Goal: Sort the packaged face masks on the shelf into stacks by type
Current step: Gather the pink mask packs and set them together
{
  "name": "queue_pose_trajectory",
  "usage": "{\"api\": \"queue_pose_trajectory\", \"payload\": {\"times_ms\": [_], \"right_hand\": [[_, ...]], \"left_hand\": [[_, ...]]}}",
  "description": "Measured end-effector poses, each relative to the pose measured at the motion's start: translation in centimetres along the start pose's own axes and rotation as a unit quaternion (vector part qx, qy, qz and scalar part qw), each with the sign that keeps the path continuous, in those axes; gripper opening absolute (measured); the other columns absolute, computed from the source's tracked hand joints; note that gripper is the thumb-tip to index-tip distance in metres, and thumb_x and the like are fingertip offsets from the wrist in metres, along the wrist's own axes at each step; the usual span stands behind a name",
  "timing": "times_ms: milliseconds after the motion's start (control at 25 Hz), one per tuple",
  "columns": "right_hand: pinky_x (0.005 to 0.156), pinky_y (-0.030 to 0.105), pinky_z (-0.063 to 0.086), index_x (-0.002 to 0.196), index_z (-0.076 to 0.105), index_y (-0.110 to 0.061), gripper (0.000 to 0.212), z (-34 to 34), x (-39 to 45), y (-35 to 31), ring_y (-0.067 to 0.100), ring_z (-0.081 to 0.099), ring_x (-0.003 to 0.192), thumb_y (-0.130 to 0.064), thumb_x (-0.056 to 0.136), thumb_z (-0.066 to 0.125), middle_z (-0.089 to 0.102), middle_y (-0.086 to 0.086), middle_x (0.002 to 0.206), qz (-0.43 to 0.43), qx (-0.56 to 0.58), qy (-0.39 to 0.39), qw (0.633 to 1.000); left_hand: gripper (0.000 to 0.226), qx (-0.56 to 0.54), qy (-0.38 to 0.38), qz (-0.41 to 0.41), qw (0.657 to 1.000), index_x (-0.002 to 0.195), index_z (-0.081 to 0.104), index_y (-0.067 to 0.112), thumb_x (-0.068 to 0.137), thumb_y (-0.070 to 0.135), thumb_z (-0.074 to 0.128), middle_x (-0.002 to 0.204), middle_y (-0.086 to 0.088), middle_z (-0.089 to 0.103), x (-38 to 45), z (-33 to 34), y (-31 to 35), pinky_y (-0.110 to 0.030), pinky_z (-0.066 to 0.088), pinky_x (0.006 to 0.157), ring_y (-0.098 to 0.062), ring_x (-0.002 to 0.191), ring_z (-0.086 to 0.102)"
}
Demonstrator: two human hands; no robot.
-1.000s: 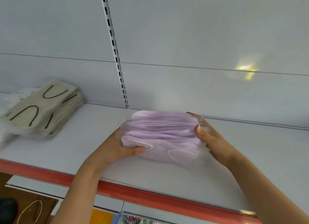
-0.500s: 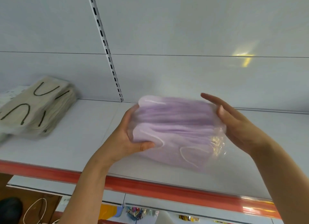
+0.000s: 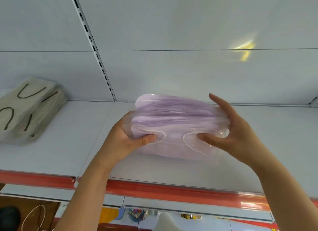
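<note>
While both hands clamp the bundle of lilac masks (image 3: 173, 122) from opposite ends, the pack appears to hover just above the shelf (image 3: 72, 137), roughly at its middle, though whether its lower edge brushes the board cannot be told from this angle. The left hand (image 3: 123, 141) has its grip closed on the left end, thumb pressed across the front face and fingers hidden behind; the right hand (image 3: 228, 132) has its grip closed on the right end, thumb on the front and fingers reaching up over the back, the index finger standing nearly straight. Holding it from both ends seems sensible, since the loose plastic sleeve is slippery and the many thin masks inside would likely fan out or sag under a single-handed hold; squeezing inward probably squares the edges before it is set down as its own stack. Well apart to the left, the beige masks (image 3: 29, 108) with dark ear loops already lie piled against the back panel (image 3: 172, 72), which suggests each type gets its own patch of shelf. The lilac pack looks soft and layered, pale purple with white ear loops curving across the front, its clear wrapper crinkled and bunched at the right end.
</note>
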State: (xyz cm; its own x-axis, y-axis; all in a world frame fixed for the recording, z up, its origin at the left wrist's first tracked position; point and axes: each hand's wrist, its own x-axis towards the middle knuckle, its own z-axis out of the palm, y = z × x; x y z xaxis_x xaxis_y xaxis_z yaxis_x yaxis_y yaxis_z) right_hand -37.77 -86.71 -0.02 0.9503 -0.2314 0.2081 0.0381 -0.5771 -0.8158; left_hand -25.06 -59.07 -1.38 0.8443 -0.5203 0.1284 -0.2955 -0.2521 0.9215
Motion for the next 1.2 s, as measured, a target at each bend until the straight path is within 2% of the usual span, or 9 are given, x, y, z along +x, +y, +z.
{"api": "queue_pose_trajectory", "payload": {"times_ms": [120,200,280,440,560,720,840,1080,1200], "right_hand": [[0.11,0.017,0.034,0.153,0.012,-0.049,0.121,-0.9,0.1,1.2,-0.01,0.044,0.13,-0.056,0.057,0.085,0.05,-0.033,0.135,0.012,0.054,-0.087,0.995],[0.116,0.026,0.031,0.154,0.005,-0.047,0.137,-0.5,-0.3,2.4,-0.009,0.04,0.135,-0.064,0.047,0.089,0.043,-0.024,0.147,0.048,0.067,-0.153,0.985],[0.114,0.03,0.036,0.153,0.009,-0.047,0.135,-0.1,-0.5,2.9,-0.005,0.049,0.129,-0.061,0.046,0.09,0.048,-0.023,0.143,0.071,0.062,-0.166,0.982],[0.088,0.02,0.049,0.136,0.044,-0.041,0.09,-0.9,-0.9,2.2,-0.004,0.065,0.099,-0.045,0.058,0.09,0.068,-0.022,0.109,0.053,0.003,-0.018,0.998],[0.087,0.017,0.049,0.118,0.056,-0.04,0.058,-4.0,-2.3,2.3,-0.007,0.064,0.101,-0.042,0.069,0.086,0.069,-0.025,0.108,0.078,0.071,0.109,0.988],[0.1,0.042,0.051,0.119,0.059,-0.032,0.058,-10.4,-6.2,5.6,0.007,0.067,0.108,-0.053,0.069,0.08,0.072,-0.012,0.113,0.113,0.113,0.208,0.965],[0.101,0.043,0.05,0.117,0.061,-0.028,0.054,-16.3,-9.8,9.1,0.012,0.069,0.107,-0.046,0.072,0.083,0.074,-0.008,0.11,0.13,0.138,0.294,0.937],[0.09,0.028,0.051,0.112,0.059,-0.022,0.047,-30.1,-11.2,15.0,0.006,0.069,0.097,-0.027,0.071,0.081,0.073,-0.013,0.097,0.102,0.178,0.294,0.933],[0.109,0.041,0.044,0.136,0.049,-0.027,0.078,-35.3,-9.3,19.2,0.013,0.06,0.122,-0.038,0.069,0.088,0.066,-0.005,0.127,0.116,0.164,0.188,0.961]], "left_hand": [[0.1,0.051,-0.077,-0.042,0.995,0.148,0.044,0.034,0.062,0.028,0.096,0.139,0.015,0.06,0.1,-0.5,-1.4,-0.037,0.041,0.116,-0.002,0.131,0.055],[0.121,0.049,-0.12,-0.061,0.99,0.154,0.024,0.043,0.057,0.03,0.095,0.141,0.027,0.054,-0.1,0.0,-1.9,-0.023,0.037,0.116,0.007,0.131,0.05],[0.116,0.061,-0.115,-0.066,0.989,0.15,0.029,0.045,0.054,0.034,0.094,0.132,0.032,0.06,-0.2,0.7,-1.3,-0.012,0.04,0.108,0.013,0.123,0.054],[0.054,0.079,-0.049,-0.027,0.995,0.116,0.069,0.033,0.071,0.018,0.092,0.106,0.014,0.076,0.9,2.3,1.2,-0.036,0.057,0.096,-0.005,0.102,0.071],[0.057,0.026,-0.114,0.021,0.993,0.125,0.068,0.033,0.073,0.027,0.091,0.115,0.018,0.074,2.9,5.8,4.8,-0.02,0.053,0.096,0.0,0.112,0.067],[0.069,-0.024,-0.193,0.036,0.98,0.129,0.065,0.033,0.065,0.046,0.091,0.121,0.011,0.074,5.9,14.2,8.4,-0.034,0.05,0.104,-0.008,0.119,0.067],[0.064,-0.047,-0.222,0.072,0.971,0.125,0.068,0.029,0.066,0.031,0.093,0.112,0.017,0.076,7.2,22.7,11.5,-0.01,0.051,0.088,0.001,0.109,0.069],[0.071,-0.104,-0.193,0.106,0.97,0.128,0.062,0.026,0.065,0.016,0.094,0.117,0.015,0.074,10.3,36.9,16.6,-0.011,0.052,0.086,-0.002,0.11,0.069],[0.083,-0.077,-0.151,0.094,0.981,0.127,0.06,0.032,0.054,0.04,0.099,0.119,0.017,0.069,11.9,40.8,16.5,-0.004,0.048,0.079,0.009,0.105,0.065]]}}
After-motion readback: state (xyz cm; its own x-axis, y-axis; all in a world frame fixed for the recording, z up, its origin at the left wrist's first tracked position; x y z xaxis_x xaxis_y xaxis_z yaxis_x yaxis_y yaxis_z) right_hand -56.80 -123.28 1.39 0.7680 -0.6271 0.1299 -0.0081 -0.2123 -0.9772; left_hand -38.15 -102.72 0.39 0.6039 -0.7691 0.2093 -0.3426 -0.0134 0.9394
